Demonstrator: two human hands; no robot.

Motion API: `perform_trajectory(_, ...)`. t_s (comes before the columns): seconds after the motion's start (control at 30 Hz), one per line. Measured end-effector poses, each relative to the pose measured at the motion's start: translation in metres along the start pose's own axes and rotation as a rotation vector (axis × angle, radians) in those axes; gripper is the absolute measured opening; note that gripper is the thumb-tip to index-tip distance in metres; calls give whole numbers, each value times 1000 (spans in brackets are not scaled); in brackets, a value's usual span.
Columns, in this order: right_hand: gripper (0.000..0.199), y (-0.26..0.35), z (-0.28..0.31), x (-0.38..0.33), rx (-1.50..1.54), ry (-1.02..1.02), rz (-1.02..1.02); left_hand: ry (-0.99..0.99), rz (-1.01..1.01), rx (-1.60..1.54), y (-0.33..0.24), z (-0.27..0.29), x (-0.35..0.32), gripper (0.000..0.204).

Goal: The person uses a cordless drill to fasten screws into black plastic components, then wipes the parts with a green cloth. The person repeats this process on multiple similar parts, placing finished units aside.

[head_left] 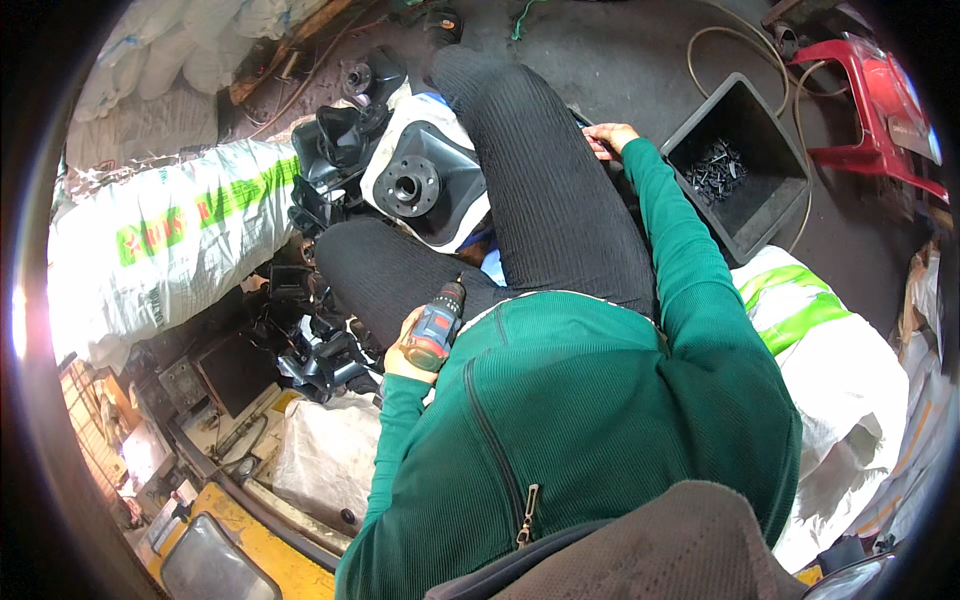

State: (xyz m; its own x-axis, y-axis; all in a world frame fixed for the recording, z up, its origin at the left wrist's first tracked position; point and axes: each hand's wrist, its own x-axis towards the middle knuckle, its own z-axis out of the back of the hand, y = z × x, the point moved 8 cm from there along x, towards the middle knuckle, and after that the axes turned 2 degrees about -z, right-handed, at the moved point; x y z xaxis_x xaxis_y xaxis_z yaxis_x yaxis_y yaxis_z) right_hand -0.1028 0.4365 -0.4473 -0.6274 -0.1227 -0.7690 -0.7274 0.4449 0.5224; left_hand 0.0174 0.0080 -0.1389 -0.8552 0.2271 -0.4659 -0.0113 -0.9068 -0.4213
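Observation:
My left hand [408,352] is closed around a grey and red cordless drill [436,326], held by my left thigh with its dark chuck pointing away from me. Out past my right thigh is my right hand [610,138], its fingers stretched toward the leg and partly hidden by it. I see nothing held in those fingers. Between my knees, on a white sack, lies a black plastic part [445,180] with a wide flared base and a round hub [407,186] with a centre hole and a ring of small holes.
Right of my right arm stands a dark bin [741,100] with many small dark screw-like pieces [716,172]. More black plastic parts [335,360] pile up at my left, beside a stuffed white sack [170,245]. A red plastic stool [845,110] and a hose [715,32] are at the far right.

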Motion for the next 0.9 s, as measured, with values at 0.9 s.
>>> perform_trajectory(0.9, 20, 76, -263, -189, 376, 620, 92, -349, -452, -135, -123, 145, 15, 58)
